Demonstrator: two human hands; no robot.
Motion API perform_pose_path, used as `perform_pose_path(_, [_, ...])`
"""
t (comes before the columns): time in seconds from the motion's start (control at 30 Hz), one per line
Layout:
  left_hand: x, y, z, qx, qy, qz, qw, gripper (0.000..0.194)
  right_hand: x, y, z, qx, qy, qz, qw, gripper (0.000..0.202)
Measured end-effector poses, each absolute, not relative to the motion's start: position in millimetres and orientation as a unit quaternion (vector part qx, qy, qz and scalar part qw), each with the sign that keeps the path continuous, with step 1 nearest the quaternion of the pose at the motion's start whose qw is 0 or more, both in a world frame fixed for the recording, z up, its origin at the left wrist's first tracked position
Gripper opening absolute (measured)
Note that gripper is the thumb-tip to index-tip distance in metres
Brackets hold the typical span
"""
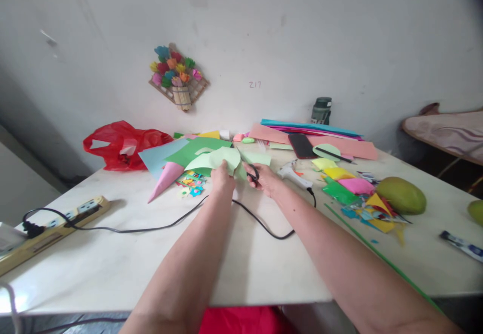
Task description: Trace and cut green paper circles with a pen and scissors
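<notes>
Handwritten "217" reads on the wall beyond the table's far edge; nearer that edge, about midway along, the left hand pinches pale green paper; the right hand grips black scissors, long axis slanting, blades toward the far edge and leftward; their opening I cannot tell.

Your L arm & R arm, bare as far as they show, reach fwd & angle in twd ctr. L hand is pinching, thumb on top; R hand is nearby, gripping w/ curled fingers.
</notes>
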State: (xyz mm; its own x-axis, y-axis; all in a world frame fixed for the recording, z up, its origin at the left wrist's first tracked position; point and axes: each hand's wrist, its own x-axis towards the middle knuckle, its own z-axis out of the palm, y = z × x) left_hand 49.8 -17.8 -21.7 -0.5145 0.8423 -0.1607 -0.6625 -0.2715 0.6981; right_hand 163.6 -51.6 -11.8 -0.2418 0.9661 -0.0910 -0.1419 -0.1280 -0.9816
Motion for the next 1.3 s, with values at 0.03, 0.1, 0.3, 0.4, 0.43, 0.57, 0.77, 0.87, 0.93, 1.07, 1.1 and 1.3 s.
perform_pose_path(0.03, [50, -18, -22, 0.128, 0.373, 0.786, 0.475, 0.020, 164, -52, -12, -0.422, -0.485, 0.621, 0.448, 0.040])
perform_pose_path(0.1, [50, -18, -22, 0.137, 0.383, 0.784, 0.469, 0.019, 164, -52, -12, -0.418, -0.484, 0.624, 0.450, 0.039])
perform_pose_path(0.3, [53, -20, -21, 0.139, 0.374, 0.784, 0.476, 0.015, 167, -50, -12, -0.412, -0.487, 0.623, 0.453, 0.041])
perform_pose_path(0.4, [55, -22, -20, 0.133, 0.369, 0.785, 0.479, 0.014, 167, -49, -12, -0.414, -0.484, 0.624, 0.453, 0.042])
perform_pose_path(0.43, [55, -22, -19, 0.132, 0.368, 0.785, 0.481, 0.014, 168, -49, -12, -0.414, -0.484, 0.625, 0.452, 0.042])
perform_pose_path(0.57, [56, -22, -20, 0.141, 0.365, 0.783, 0.484, 0.015, 167, -49, -12, -0.413, -0.484, 0.622, 0.456, 0.041])
perform_pose_path(0.77, [54, -20, -22, 0.147, 0.353, 0.786, 0.485, 0.020, 166, -51, -10, -0.419, -0.482, 0.616, 0.461, 0.042])
perform_pose_path(0.87, [53, -19, -22, 0.145, 0.354, 0.786, 0.485, 0.019, 166, -51, -10, -0.419, -0.480, 0.617, 0.462, 0.042])
perform_pose_path(0.93, [52, -19, -21, 0.142, 0.354, 0.787, 0.485, 0.019, 166, -50, -11, -0.418, -0.482, 0.616, 0.461, 0.042])
perform_pose_path(1.07, [50, -18, -22, 0.138, 0.364, 0.783, 0.485, 0.017, 166, -50, -12, -0.428, -0.482, 0.612, 0.459, 0.042])
perform_pose_path(1.1, [50, -18, -23, 0.138, 0.369, 0.781, 0.484, 0.017, 165, -50, -12, -0.429, -0.482, 0.611, 0.459, 0.042])
perform_pose_path(1.3, [45, -18, -20, 0.118, 0.391, 0.776, 0.481, 0.021, 163, -51, -11, -0.437, -0.480, 0.611, 0.453, 0.040])
